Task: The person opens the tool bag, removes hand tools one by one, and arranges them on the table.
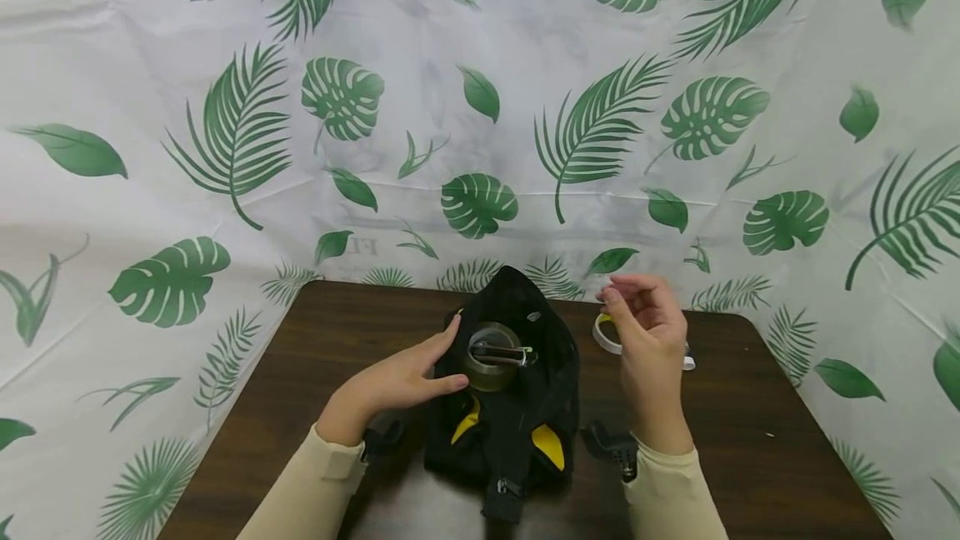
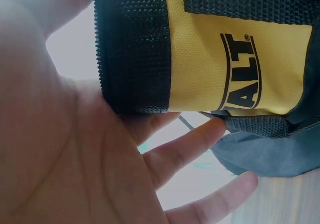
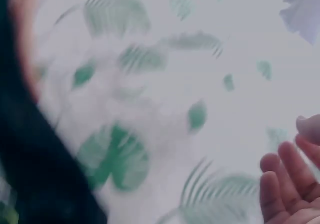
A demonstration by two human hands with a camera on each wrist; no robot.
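A black and yellow tool bag with a zip stands at the middle of the table, its top open. In its mouth sit a brownish tape roll and a shiny metal-edged tool whose kind is unclear. My left hand touches the bag's left side with fingers extended, the thumb near the tape roll. In the left wrist view, the fingers reach past the bag's yellow panel with printed lettering. To the right of the bag, my right hand is raised, fingers loosely bent, with nothing visible in them.
Behind the right hand lies a white ring-shaped roll, and a small white and blue item is partly hidden beside it. The dark wooden table meets a leaf-patterned cloth backdrop at its far edge.
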